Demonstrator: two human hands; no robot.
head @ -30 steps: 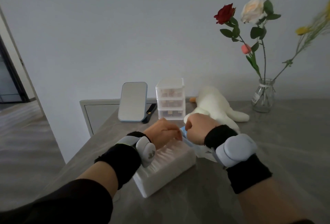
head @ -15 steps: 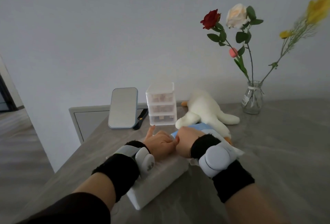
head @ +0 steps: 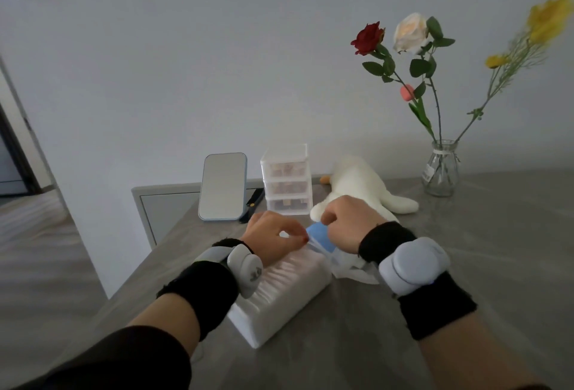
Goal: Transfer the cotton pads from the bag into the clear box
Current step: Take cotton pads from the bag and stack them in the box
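A long white pack of cotton pads (head: 285,293) lies on the grey table in front of me, wrapped in a clear plastic bag with a blue top strip (head: 321,239). My left hand (head: 273,242) pinches the bag's edge at the far end of the pack. My right hand (head: 351,222) is closed on the blue strip just to the right, and crumpled bag plastic (head: 351,271) trails under its wrist. A clear box with three drawers (head: 287,186) stands behind my hands.
A small standing mirror (head: 223,187) and a black object sit left of the drawers. A white plush toy (head: 362,187) lies behind my right hand. A glass vase with flowers (head: 441,169) stands at the back right. The table's left edge (head: 130,277) drops to the floor.
My hands have drawn slightly apart at the bag's top, the blue strip now stretched between them. The view has shifted a little.
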